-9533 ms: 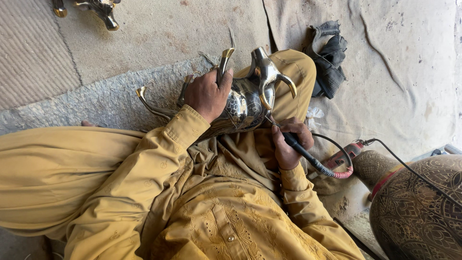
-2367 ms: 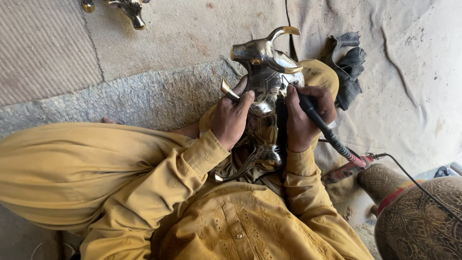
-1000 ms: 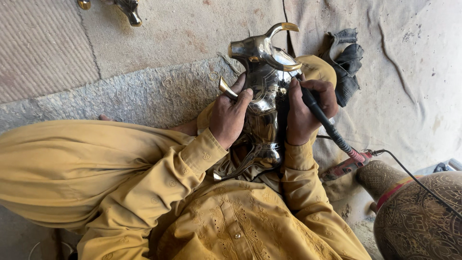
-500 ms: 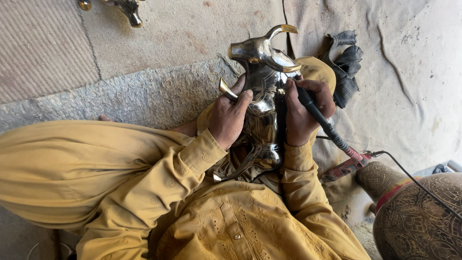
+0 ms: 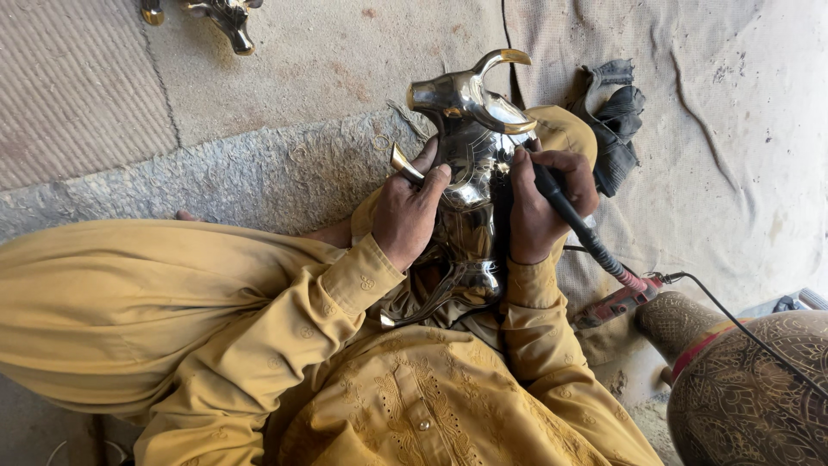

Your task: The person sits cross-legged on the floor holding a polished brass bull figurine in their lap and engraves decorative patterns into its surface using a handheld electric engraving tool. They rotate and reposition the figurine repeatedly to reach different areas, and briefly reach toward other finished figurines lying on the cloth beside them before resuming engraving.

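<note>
Holding steady since a second ago, the left hand grips the polished metal bull figure; the right hand stays closed around the corded engraving pen, tip on the metal.

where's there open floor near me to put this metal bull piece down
Bare concrete lies ahead, between the bull figure and the small metal piece. The cloth right of the black glove is open. Crowded: your lap, both hands, and beside the engraved pot.

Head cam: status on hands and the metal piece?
Left hand grips the shiny horned figure on the lap. Right hand holds the corded tool, pen-style, tip at the figure. Engraved vase lies right, apart.
</note>
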Action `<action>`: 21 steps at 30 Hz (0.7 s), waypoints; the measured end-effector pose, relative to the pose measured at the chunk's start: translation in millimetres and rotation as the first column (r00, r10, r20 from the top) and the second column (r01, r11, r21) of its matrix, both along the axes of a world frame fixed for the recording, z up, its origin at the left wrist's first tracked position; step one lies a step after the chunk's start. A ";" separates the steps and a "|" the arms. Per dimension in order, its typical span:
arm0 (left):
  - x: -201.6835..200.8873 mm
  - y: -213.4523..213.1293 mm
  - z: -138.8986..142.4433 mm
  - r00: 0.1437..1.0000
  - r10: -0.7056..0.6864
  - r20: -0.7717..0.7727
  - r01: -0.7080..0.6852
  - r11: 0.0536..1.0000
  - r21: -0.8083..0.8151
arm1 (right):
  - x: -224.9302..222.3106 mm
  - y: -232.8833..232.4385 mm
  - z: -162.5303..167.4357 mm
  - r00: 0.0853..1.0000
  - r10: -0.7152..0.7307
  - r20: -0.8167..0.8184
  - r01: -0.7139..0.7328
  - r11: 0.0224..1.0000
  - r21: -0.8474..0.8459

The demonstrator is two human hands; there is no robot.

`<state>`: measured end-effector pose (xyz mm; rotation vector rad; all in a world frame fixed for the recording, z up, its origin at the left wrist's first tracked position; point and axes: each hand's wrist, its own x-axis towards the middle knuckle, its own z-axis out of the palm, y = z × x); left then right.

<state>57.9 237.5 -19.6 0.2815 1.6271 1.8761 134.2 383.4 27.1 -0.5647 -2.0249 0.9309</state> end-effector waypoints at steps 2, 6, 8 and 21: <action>-0.4 0.9 -0.4 1.000 -0.003 0.020 0.003 1.000 -0.003 | -2.2 -0.4 1.1 1.000 0.009 0.008 -0.009 1.000 0.023; 0.7 1.4 -1.7 1.000 0.023 -0.022 -0.022 0.997 0.069 | -4.8 -0.3 3.3 1.000 0.022 0.004 -0.022 1.000 -0.008; 0.8 1.7 -2.6 0.999 0.029 -0.030 -0.027 0.997 0.071 | -6.0 0.7 4.2 0.999 0.045 0.007 -0.045 0.999 0.028; -1.1 3.4 -2.8 1.000 0.006 -0.022 -0.006 0.999 0.041 | -2.5 4.9 1.4 0.997 0.080 -0.011 -0.080 0.996 0.042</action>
